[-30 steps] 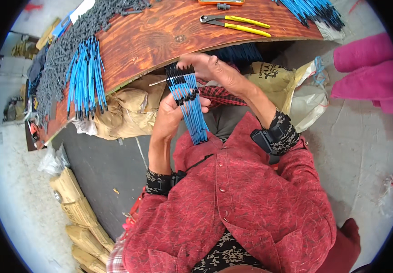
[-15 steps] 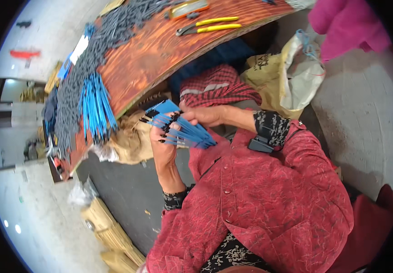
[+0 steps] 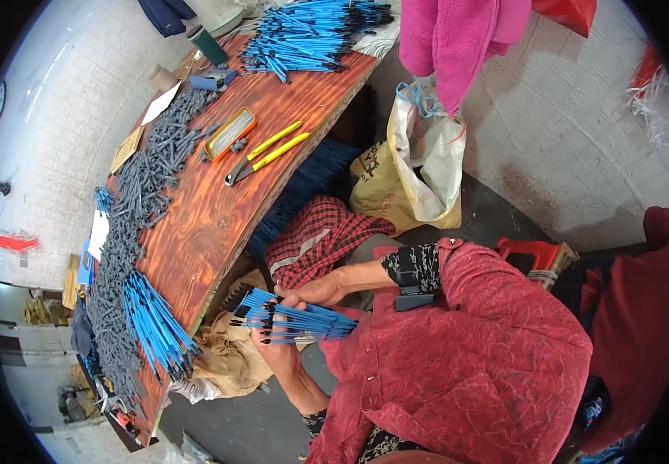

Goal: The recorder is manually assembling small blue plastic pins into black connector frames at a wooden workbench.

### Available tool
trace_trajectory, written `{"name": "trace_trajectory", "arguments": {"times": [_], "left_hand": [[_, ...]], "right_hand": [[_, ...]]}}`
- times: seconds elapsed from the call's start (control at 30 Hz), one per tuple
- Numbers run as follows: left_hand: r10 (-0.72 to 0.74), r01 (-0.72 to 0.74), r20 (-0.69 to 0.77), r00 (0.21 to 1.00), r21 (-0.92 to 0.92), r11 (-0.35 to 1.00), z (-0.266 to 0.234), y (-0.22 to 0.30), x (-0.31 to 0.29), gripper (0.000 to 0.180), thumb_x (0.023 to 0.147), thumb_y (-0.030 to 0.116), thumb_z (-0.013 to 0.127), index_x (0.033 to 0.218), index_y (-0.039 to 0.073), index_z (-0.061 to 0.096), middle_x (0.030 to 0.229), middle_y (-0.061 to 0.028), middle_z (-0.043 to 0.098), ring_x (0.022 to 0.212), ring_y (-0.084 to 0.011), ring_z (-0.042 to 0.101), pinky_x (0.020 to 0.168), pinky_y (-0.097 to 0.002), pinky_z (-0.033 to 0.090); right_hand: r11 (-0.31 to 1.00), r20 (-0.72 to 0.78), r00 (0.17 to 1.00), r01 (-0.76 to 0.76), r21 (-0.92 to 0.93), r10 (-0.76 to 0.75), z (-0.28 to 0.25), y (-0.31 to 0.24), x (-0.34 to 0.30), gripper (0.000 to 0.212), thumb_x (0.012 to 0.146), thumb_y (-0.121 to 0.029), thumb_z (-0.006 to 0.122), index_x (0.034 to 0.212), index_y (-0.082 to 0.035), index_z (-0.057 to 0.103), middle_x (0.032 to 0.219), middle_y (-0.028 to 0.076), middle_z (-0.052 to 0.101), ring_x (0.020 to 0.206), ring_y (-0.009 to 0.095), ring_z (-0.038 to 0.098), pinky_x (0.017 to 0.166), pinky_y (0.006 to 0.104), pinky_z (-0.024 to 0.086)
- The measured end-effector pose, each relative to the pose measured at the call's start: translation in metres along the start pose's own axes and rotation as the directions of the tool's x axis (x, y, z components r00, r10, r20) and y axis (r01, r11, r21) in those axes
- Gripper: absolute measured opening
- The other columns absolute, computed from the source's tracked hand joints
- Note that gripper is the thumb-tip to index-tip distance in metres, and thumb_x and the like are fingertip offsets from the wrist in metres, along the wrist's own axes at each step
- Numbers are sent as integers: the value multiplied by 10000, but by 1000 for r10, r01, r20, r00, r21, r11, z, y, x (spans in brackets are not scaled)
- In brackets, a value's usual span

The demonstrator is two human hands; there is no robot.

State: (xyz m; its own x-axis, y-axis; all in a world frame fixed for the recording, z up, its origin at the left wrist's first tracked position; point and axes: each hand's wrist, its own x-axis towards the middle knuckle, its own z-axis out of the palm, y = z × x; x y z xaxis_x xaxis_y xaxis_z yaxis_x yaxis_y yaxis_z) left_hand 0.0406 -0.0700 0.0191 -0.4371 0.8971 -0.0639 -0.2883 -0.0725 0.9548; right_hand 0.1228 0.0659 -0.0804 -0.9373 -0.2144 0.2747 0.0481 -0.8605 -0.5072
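My left hand (image 3: 274, 352) is wrapped round a bundle of thin blue rods with black tips (image 3: 319, 319), held in front of my red jacket. Against the upper side of this bundle lies my right hand (image 3: 317, 291), its fingers bent and closed on the rods near the tipped ends. How many rods each hand grips is hidden. On the wooden table, left of my hands, rests another bunch of blue rods (image 3: 156, 325). A long heap of small grey plastic parts (image 3: 129, 209) runs along the table's far side.
Yellow-handled cutting pliers (image 3: 268, 157) and an orange-rimmed tray (image 3: 230, 133) lie on the wooden table (image 3: 203, 240). At its far end are a large pile of blue rods (image 3: 307, 35) and a green bottle (image 3: 207, 46). An open woven sack (image 3: 419, 174) stands beyond my right arm.
The view has swung, bringing the far end of the table and its rod pile into sight. Both hands still hold the bundle at my chest; the right fingers have shifted slightly along it.
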Motion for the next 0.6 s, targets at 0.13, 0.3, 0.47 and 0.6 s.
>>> {"name": "trace_trajectory", "arguments": {"times": [0.13, 0.3, 0.47, 0.6], "left_hand": [[106, -106, -20, 994, 25, 994, -5, 3, 6, 401, 959, 101, 685, 1283, -53, 505, 1059, -227, 694, 853, -294, 741, 760, -346, 608], [146, -145, 1, 989, 100, 984, -5, 4, -4, 389, 959, 110, 680, 1269, -58, 515, 1066, -262, 707, 848, -305, 743, 756, -347, 606], [126, -125, -9, 992, 42, 991, -13, -5, -28, 448, 947, 157, 710, 1287, -44, 499, 1071, -249, 708, 862, -307, 734, 789, -387, 606], [105, -104, -32, 994, 32, 994, -1, 25, -31, 407, 945, 149, 709, 1248, -54, 529, 1058, -262, 721, 857, -322, 741, 745, -389, 609]], "right_hand": [[995, -180, 984, -19, -98, 1, 26, -24, 9, 379, 1086, -487, 418, 865, -229, 587, 698, -177, 414, 630, -25, 381, 616, 158, 388], [972, -168, 983, -113, -207, 78, 26, -21, 11, 591, 1014, -698, 257, 799, -218, 527, 622, -147, 290, 611, 16, 309, 643, 184, 367], [975, -314, 944, -157, -158, 101, 63, -11, 3, 553, 1013, -694, 273, 752, -249, 471, 653, -156, 336, 630, 10, 333, 656, 190, 371], [980, -74, 994, -90, -178, 78, 59, -13, 11, 531, 1018, -682, 267, 738, -252, 407, 658, -150, 352, 653, 9, 346, 664, 195, 382]]}}
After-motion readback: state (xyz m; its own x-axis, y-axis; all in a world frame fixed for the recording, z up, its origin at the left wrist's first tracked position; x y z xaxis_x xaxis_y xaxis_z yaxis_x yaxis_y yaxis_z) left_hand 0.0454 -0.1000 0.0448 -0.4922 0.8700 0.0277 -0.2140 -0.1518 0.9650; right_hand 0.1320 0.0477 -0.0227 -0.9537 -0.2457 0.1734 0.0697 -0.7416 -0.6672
